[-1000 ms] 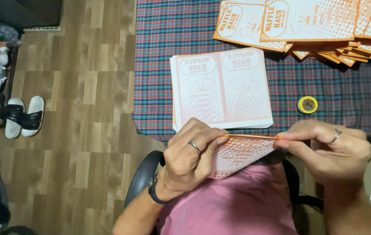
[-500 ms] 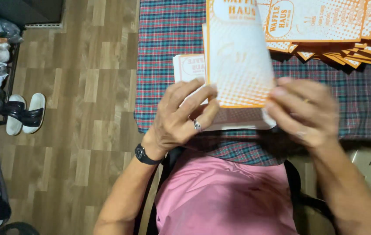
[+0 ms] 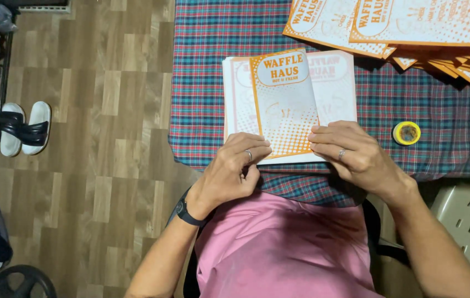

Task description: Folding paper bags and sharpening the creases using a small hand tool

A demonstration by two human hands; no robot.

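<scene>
A folded white paper bag with orange print lies flat on a stack of unfolded white sheets near the front edge of the plaid-covered table. My left hand presses its fingertips on the bag's lower left corner. My right hand rests its fingertips on the bag's lower right edge. Both hands wear a ring; the left wrist has a black watch.
A fanned pile of finished orange-printed bags sits at the back right of the table. A small yellow tape roll lies to the right. A beige plastic chair stands at right; sandals lie on the wooden floor at left.
A second ago the bag was held low at the table edge, then lifted upright in both hands. Now it lies flat on the stack with both hands pressing its lower end.
</scene>
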